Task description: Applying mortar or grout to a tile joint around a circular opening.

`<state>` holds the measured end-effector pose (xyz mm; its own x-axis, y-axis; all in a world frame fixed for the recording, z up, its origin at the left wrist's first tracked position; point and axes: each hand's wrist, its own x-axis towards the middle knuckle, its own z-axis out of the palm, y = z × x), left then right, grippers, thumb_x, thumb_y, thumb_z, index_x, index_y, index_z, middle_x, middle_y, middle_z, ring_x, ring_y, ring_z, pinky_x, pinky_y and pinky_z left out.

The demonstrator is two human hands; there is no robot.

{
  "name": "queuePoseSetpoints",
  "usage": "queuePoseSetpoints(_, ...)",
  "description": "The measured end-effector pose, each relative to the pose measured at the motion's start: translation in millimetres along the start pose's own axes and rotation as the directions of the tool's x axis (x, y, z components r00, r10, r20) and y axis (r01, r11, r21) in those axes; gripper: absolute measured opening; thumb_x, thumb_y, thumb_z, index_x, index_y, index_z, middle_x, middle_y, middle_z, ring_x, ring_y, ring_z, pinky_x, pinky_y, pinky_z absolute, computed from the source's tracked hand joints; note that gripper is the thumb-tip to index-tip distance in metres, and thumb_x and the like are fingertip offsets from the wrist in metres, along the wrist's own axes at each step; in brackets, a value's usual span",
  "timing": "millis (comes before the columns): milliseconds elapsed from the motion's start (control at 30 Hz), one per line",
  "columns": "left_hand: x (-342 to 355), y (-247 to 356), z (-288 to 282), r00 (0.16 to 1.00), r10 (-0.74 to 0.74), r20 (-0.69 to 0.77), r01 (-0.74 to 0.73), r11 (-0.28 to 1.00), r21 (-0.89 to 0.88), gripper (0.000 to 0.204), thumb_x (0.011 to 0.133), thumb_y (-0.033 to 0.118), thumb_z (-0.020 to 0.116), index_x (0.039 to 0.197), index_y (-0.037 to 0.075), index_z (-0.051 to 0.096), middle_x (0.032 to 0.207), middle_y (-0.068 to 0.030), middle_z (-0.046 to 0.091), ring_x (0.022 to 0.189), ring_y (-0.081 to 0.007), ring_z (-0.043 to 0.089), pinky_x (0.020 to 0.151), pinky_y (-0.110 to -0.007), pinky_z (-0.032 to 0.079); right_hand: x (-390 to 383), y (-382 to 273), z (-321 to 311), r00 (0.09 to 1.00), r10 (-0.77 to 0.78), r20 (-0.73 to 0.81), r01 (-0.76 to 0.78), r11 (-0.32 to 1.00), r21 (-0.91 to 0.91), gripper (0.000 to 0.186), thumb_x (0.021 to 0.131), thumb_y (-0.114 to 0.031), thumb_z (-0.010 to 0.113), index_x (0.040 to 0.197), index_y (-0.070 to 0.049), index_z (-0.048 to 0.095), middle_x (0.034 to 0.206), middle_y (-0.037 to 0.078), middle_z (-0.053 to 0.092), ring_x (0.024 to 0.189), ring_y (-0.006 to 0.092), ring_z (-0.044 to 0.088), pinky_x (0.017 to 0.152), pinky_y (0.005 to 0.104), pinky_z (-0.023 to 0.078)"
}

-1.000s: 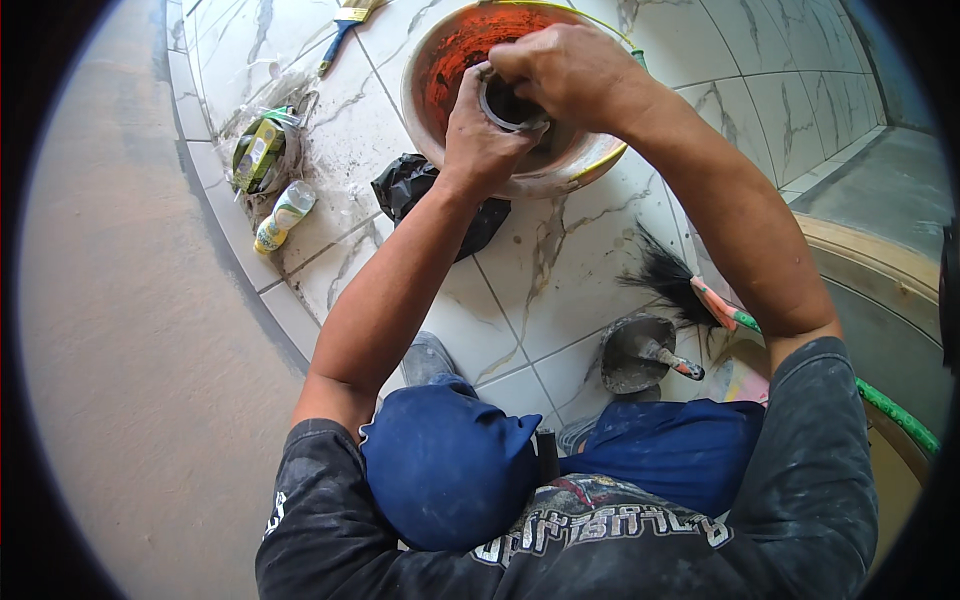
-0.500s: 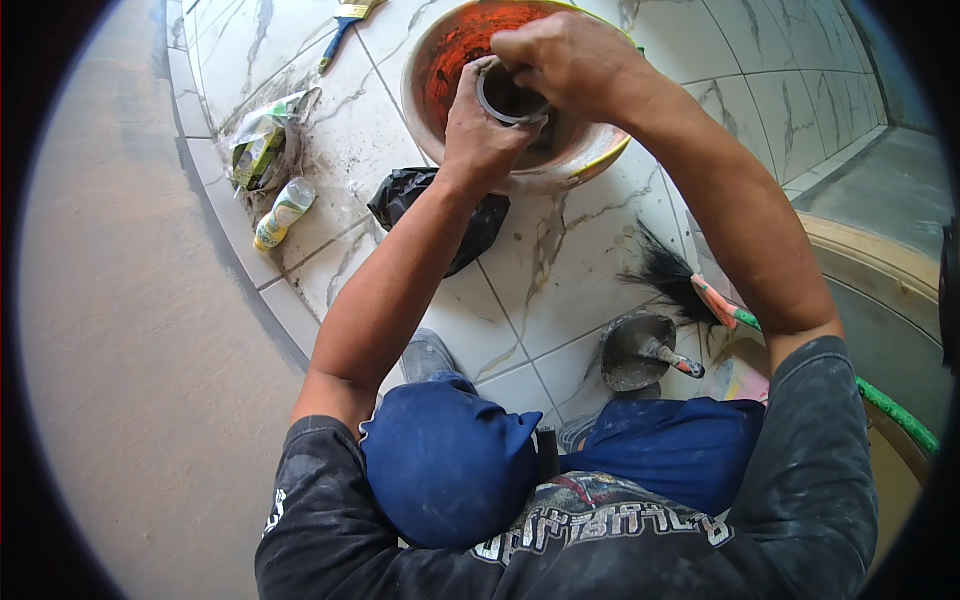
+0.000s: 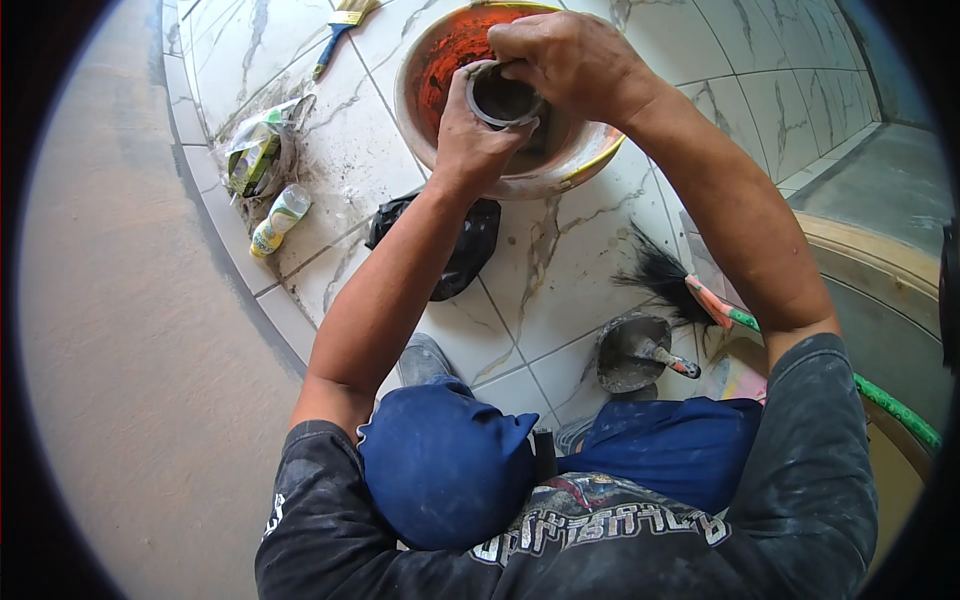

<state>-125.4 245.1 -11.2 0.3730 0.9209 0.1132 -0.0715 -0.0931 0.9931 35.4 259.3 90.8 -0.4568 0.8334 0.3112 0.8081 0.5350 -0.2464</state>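
My left hand [image 3: 468,145] grips a round cup [image 3: 503,98] with a pale rim, its fingers and thumb wrapped round the sides. The inside of the cup looks dark grey. At the cup's right edge is my right hand [image 3: 575,62], with its fingers curled in over the opening. Whatever it may hold is hidden behind the knuckles. Both hands are above a wide basin [image 3: 418,110], which has a worn orange inside wall and a yellow strip along the rim. Greyish material shows in its bottom.
Left of the basin lie a paintbrush [image 3: 336,38], a clear plastic bag [image 3: 262,155] and a small bottle [image 3: 282,220]. A black plastic bag [image 3: 467,255] sits below my left forearm. To the right are a black-bristled broom [image 3: 665,272] and a dirty trowel [image 3: 634,352] on marbled tiles.
The cup's mouth now shows more openly, and my right hand has shifted slightly at its edge. The black bag appears a little nearer to me. My left hand keeps its hold.
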Motion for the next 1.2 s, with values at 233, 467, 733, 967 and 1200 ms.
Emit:
queuePoseSetpoints(233, -3.6, 5.2, -1.2, 0.999, -0.031, -0.013, 0.031, 0.999, 0.036, 0.067, 0.076, 0.013, 0.084, 0.131, 0.003, 0.047, 0.121, -0.0107, 0.063, 0.113, -0.0193, 0.062, 0.100, -0.033, 0.049, 1.5, -11.0, -22.6, 0.942, 0.182, 0.281, -0.185, 0.983, -0.016, 0.014, 0.087, -0.019, 0.068, 0.099, -0.012, 0.066, 0.089, 0.013, 0.073, 0.088, 0.0324, 0.071, 0.078, 0.0453, 0.055)
queuePoseSetpoints(467, -3.8, 6.4, -1.3, 0.997, -0.073, 0.015, 0.071, 0.992, 0.104, 0.064, 0.075, 0.014, 0.082, 0.130, 0.005, 0.051, 0.119, -0.0116, 0.066, 0.111, -0.0208, 0.064, 0.100, -0.033, 0.050, -1.6, -7.7, -2.3, 0.988, 0.092, 0.121, -0.102, 0.992, 0.078, 0.015, 0.084, -0.013, 0.070, 0.091, -0.005, 0.060, 0.083, 0.017, 0.068, 0.084, 0.0368, 0.067, 0.075, 0.0457, 0.051)
queuePoseSetpoints(733, -3.5, 0.6, 1.5, 0.999, -0.011, -0.051, 0.014, 0.998, 0.058, 0.066, 0.073, 0.013, 0.084, 0.129, 0.005, 0.050, 0.119, -0.0111, 0.066, 0.113, -0.0210, 0.064, 0.102, -0.034, 0.050, 7.8, -16.8, -45.3, 0.978, 0.078, 0.191, -0.097, 0.991, 0.088, 0.012, 0.085, -0.013, 0.067, 0.087, -0.002, 0.060, 0.082, 0.020, 0.068, 0.078, 0.0393, 0.068, 0.068, 0.0475, 0.052)
queuePoseSetpoints(967, -4.0, 6.3, 1.1, 0.999, -0.045, -0.004, 0.045, 0.995, 0.086, 0.072, 0.073, 0.006, 0.085, 0.132, 0.004, 0.046, 0.123, -0.0098, 0.060, 0.118, -0.0192, 0.059, 0.104, -0.034, 0.047, -8.1, -13.3, -45.4, 0.963, 0.126, 0.239, -0.161, 0.978, 0.134, 0.018, 0.083, -0.010, 0.071, 0.090, -0.003, 0.056, 0.078, 0.019, 0.064, 0.077, 0.0372, 0.065, 0.069, 0.0446, 0.050)
queuePoseSetpoints(1200, -4.0, 9.6, 1.6, 1.000, -0.022, -0.015, 0.024, 0.994, 0.105, 0.068, 0.074, 0.005, 0.084, 0.131, 0.004, 0.047, 0.123, -0.0098, 0.060, 0.117, -0.0193, 0.059, 0.104, -0.034, 0.047, -8.9, -17.3, -45.5, 0.984, 0.149, 0.097, -0.157, 0.984, 0.086, 0.017, 0.083, -0.008, 0.070, 0.089, -0.002, 0.055, 0.076, 0.018, 0.062, 0.070, 0.0379, 0.062, 0.066, 0.0442, 0.049)
